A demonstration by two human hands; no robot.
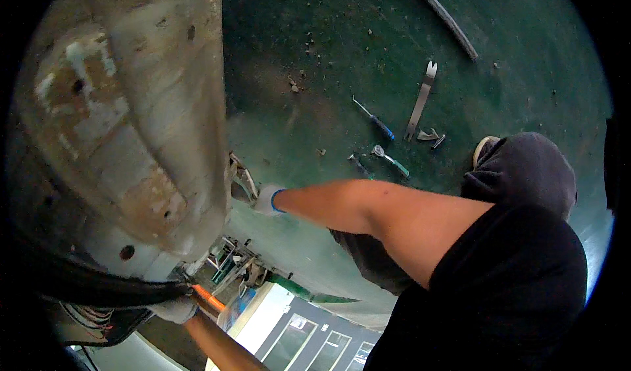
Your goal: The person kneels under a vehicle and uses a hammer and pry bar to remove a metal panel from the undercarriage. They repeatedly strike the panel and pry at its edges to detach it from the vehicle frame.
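Observation:
A large worn metal vehicle body panel [151, 95], with bare, rusty patches and holes, fills the left side. My left hand [175, 310], in a pale glove, is at its lower end against a curved black trim edge [98, 296]. Its fingers are mostly hidden there. Just beside that hand is an orange rod-like piece [208, 296]. My right hand [267, 200], in a pale glove with a blue cuff, reaches to the panel's right edge. A greyish curved metal part [244, 180] is next to it; whether the fingers grip it is hidden.
On the green floor [289, 29] lie a forked pry bar [420, 101], a blue-handled hook pick [374, 119], a ratchet [390, 160], small metal pieces [430, 136] and a grey hose [444, 19]. Bundled wires [92, 315] hang under the black trim. My knee [526, 170] is at right.

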